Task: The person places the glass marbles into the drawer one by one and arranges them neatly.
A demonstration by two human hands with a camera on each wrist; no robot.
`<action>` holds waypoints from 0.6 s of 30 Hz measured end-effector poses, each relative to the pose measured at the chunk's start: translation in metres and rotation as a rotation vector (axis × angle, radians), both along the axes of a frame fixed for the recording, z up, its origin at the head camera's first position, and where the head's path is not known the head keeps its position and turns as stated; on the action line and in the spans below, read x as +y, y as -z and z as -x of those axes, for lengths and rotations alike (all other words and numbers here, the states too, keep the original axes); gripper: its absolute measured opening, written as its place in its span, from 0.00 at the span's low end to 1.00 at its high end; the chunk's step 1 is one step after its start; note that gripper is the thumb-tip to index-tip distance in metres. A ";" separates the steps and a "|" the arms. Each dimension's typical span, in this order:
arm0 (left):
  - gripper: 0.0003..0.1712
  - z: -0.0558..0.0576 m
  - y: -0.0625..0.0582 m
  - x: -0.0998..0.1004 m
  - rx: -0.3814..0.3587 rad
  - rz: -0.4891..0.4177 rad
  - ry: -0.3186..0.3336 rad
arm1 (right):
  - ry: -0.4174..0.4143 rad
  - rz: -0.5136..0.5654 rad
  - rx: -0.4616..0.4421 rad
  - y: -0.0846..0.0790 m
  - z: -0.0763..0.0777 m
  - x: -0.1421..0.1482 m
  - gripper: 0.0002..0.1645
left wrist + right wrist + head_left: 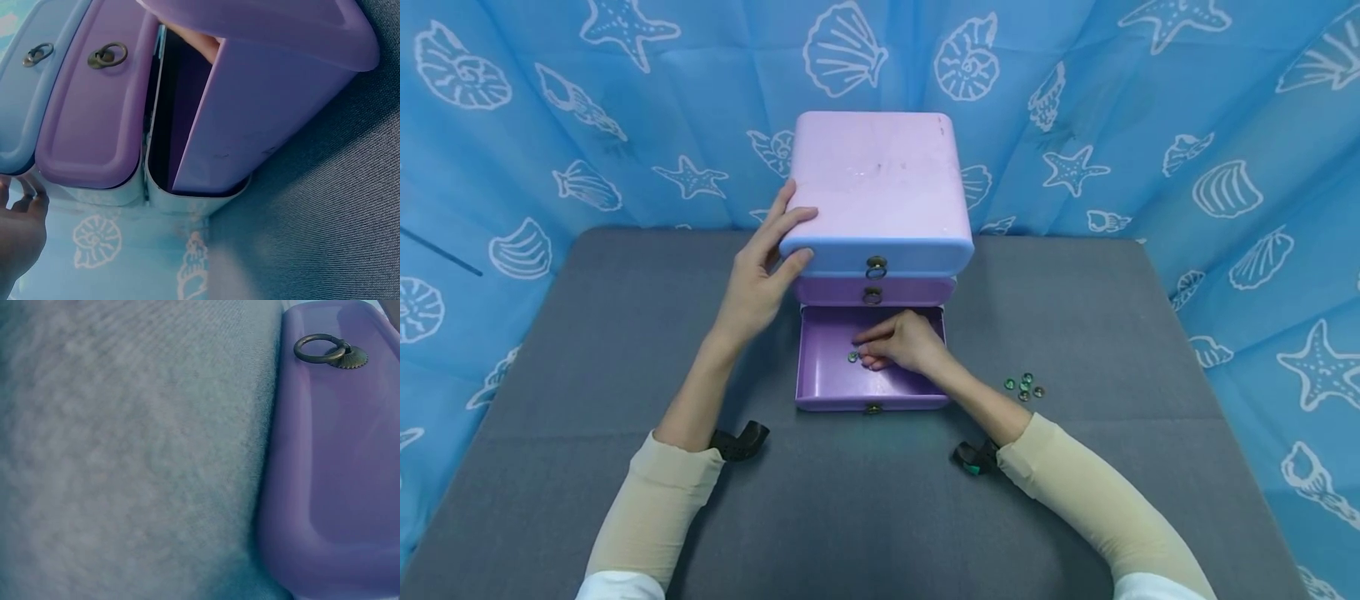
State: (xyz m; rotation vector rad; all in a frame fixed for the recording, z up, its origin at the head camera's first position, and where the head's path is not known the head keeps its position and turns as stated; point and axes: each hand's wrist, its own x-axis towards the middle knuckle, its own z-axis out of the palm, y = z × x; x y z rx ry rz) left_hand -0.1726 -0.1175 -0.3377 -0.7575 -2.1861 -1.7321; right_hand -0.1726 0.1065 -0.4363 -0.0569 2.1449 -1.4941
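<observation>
A small chest of drawers (880, 179) has a pink top, a blue upper drawer (835, 258), a purple middle drawer (827, 291) and a purple bottom drawer (835, 375) pulled out. My left hand (758, 279) rests on the chest's left front corner, thumb on the blue front, other fingers spread over the top and side. Inside the bottom drawer is my right hand (906, 342), fingers bent and tips close together. Right at those fingertips is a small green glass gem (853, 356); whether they pinch it or it lies on the drawer floor is unclear.
Several similar green glass gems (1026, 387) lie in a cluster on the grey tabletop (1112, 333), right of the drawer. Metal ring pulls (107, 56) hang on the drawer fronts. A blue shell-patterned curtain (700, 100) hangs behind the table.
</observation>
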 end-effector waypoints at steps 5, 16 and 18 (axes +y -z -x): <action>0.24 0.003 0.001 0.001 0.009 -0.012 0.025 | -0.008 0.011 0.072 -0.004 -0.002 0.005 0.11; 0.24 0.003 0.004 -0.001 0.002 -0.021 0.017 | 0.019 0.239 0.152 -0.019 -0.009 0.017 0.12; 0.24 0.002 0.004 -0.002 0.004 -0.020 0.016 | 0.023 0.270 0.161 -0.021 -0.011 0.020 0.13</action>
